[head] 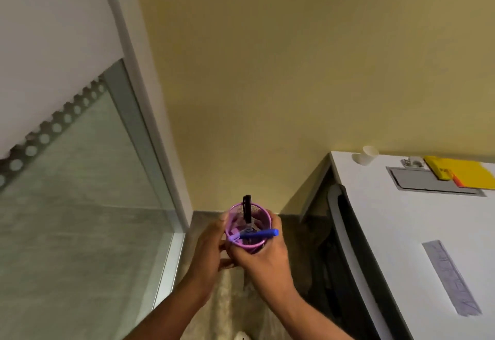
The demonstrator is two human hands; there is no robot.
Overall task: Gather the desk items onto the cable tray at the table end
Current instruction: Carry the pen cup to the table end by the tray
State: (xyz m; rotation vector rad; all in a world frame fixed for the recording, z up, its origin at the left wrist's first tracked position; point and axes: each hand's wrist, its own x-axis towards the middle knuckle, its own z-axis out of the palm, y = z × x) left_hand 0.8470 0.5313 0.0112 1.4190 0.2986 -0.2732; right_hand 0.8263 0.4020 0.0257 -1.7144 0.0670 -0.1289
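I hold a purple mesh pen cup in front of me over the floor, left of the table. My left hand wraps its left side and my right hand grips its right side and base. A blue pen lies across the rim and a black pen stands upright inside. At the far end of the white table sits the grey cable tray, with a yellow notepad overlapping its right part and a metal clip behind it.
A white paper cup lies tipped at the table's far left corner. A clear ruler rests on the table's middle. A dark chair stands against the table's left edge. A glass partition runs along my left; a yellow wall is ahead.
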